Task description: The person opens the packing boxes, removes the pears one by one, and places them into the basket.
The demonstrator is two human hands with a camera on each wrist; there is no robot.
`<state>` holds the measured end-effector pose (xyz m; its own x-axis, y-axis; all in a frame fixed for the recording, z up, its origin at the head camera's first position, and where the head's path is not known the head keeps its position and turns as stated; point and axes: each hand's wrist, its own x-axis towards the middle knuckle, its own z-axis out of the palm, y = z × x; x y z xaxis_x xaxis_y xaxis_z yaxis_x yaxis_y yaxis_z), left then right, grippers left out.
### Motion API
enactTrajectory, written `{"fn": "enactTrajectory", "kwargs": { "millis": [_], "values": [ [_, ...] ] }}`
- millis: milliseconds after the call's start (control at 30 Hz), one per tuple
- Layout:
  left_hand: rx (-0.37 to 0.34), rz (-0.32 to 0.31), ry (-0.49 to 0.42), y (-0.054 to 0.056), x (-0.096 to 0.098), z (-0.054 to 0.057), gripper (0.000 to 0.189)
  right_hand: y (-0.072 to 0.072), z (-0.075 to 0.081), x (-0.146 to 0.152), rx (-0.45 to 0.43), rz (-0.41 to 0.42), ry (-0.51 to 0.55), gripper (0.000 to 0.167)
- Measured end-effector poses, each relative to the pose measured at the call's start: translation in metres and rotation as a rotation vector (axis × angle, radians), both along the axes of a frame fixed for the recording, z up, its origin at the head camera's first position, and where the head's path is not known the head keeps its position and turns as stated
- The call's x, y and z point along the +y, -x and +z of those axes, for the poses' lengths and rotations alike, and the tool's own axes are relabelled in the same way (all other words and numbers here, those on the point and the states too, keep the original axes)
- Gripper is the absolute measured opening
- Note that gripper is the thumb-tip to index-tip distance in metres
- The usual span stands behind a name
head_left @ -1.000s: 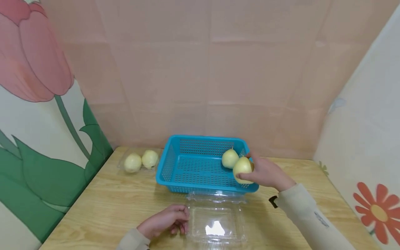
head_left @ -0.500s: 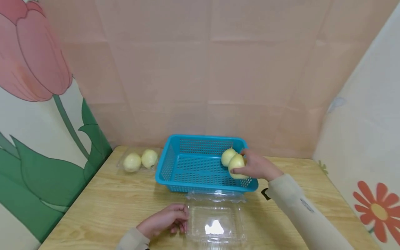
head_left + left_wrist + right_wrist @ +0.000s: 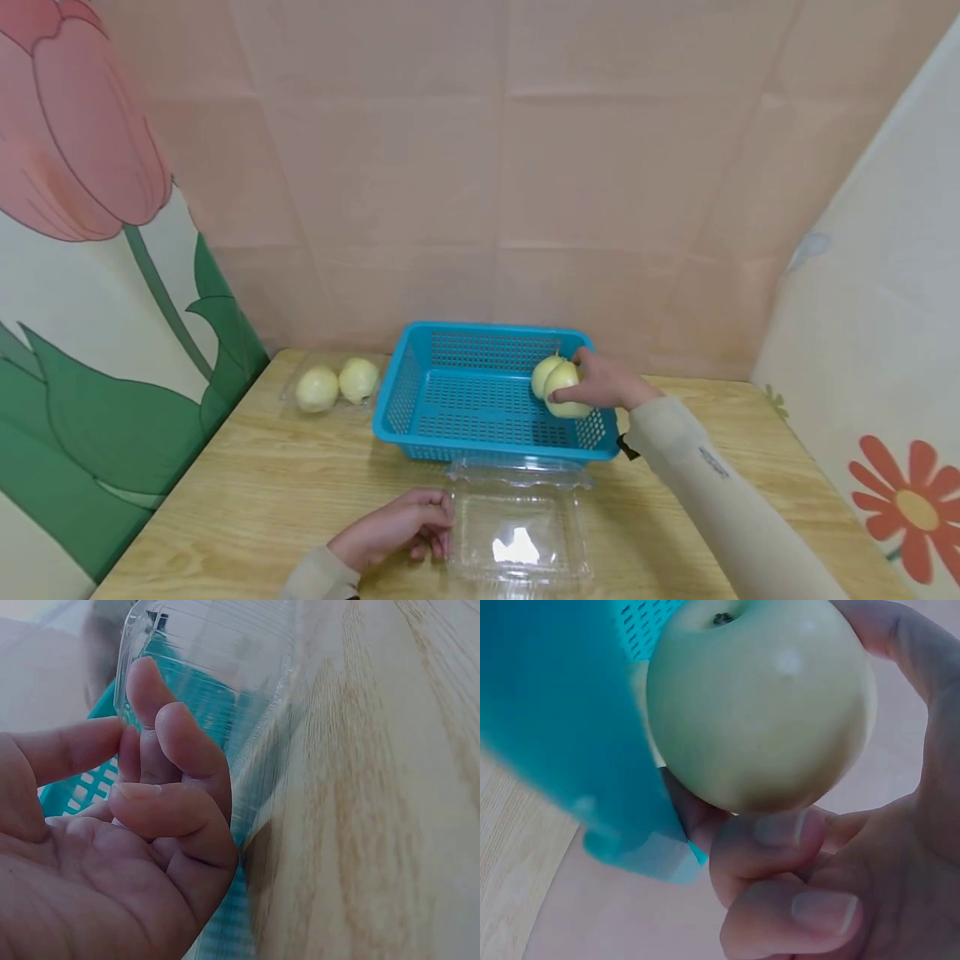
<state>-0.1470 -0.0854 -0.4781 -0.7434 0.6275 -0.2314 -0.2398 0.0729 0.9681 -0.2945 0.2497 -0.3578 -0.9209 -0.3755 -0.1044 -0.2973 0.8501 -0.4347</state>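
My right hand grips a pale yellow-green pear inside the right end of the blue plastic basket. Thumb and fingers wrap its sides, as the right wrist view shows, and the stem hollow of the pear faces away from the palm. Partly behind it, a second pear sits in the basket. Near the table's front, my left hand pinches the left edge of a clear plastic clamshell box between thumb and index finger. In the left wrist view its other fingers curl loosely.
Two more pears lie in another clear plastic box left of the basket. Everything stands on a wooden table. A pinkish cloth backdrop rises behind, with flower-printed panels at both sides.
My right hand has carried its pear left and slightly back, closer against the other pear in the basket. The left hand and the clamshell box have stayed in place.
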Motion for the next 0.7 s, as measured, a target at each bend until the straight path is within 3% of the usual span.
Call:
{"fn": "enactTrajectory", "kwargs": {
  "millis": [200,433,700],
  "values": [
    [-0.003,0.005,0.016,-0.001,0.000,0.004,0.011,0.010,0.002,-0.006,-0.041,-0.003,-0.071,0.070],
    [0.000,0.009,0.012,0.000,0.001,0.002,0.011,0.016,0.003,-0.012,-0.134,-0.008,-0.144,0.077],
    [0.000,0.022,0.013,-0.002,0.002,0.001,0.011,0.019,0.000,-0.016,-0.150,-0.007,-0.172,0.071]
  ]
}}
